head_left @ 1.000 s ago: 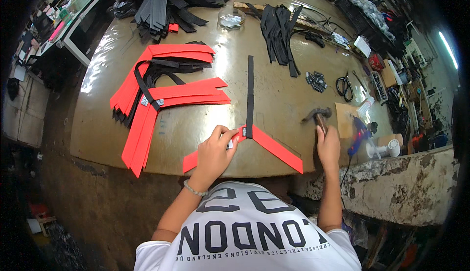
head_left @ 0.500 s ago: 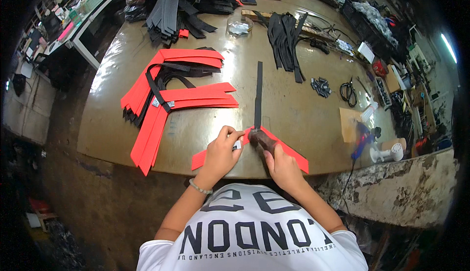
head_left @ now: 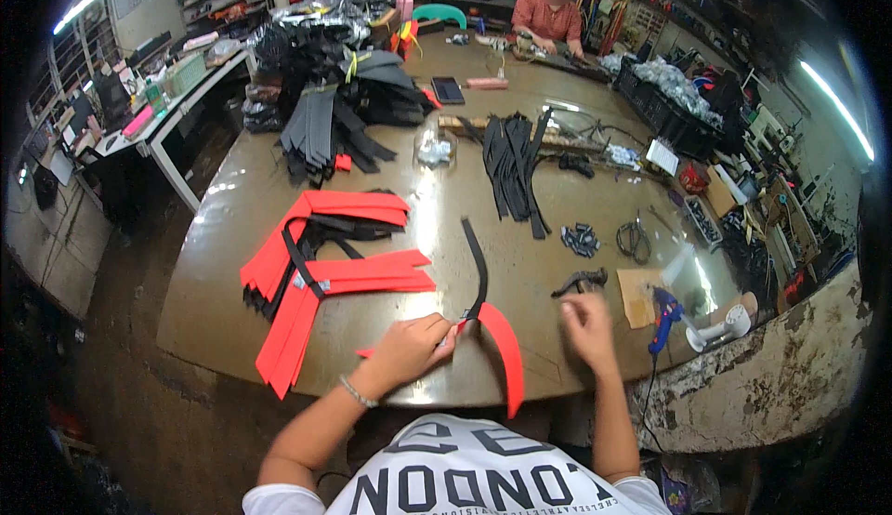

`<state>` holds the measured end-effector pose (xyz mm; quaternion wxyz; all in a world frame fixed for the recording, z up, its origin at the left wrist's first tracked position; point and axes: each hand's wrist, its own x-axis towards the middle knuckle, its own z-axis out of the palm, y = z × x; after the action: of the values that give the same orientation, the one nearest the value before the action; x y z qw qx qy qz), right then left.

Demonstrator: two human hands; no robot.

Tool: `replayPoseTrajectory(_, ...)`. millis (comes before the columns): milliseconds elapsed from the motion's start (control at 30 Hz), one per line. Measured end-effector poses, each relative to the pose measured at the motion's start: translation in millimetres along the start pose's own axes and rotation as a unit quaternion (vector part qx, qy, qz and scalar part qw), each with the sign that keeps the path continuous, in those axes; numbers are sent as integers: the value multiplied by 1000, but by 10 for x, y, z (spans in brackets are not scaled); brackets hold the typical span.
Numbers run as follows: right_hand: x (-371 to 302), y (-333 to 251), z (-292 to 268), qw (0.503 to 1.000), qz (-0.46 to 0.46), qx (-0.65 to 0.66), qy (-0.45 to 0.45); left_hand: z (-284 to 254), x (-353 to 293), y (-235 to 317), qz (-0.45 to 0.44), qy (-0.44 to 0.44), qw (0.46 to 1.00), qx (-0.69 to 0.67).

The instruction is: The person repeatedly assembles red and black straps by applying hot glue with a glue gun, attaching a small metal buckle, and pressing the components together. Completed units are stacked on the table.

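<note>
Red strip (head_left: 505,352) is gripped in the left hand (head_left: 418,346), with the attached black strip (head_left: 478,257) pointing away over the tabletop (head_left: 209,301). Right hand (head_left: 587,329) is placed at the hammer (head_left: 580,281) — whether it is gripped or loose cannot be told. Step judged: joined piece held up, hammer set aside. Full release of the hammer and support for the joint seem called for next. Red-and-black bundle (head_left: 358,275) is laid to the left.
</note>
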<state>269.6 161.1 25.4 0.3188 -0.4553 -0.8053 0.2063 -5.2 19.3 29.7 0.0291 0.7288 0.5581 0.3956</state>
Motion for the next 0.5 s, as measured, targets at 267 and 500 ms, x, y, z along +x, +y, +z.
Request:
replayPoseTrajectory(267,146,-791,921,785,171,504,-318,327,-134,463,-307,47,927,-210)
replayPoseTrajectory(500,168,-439,675,811,118,370,-437,73,-79,427,-225,35,972,-57)
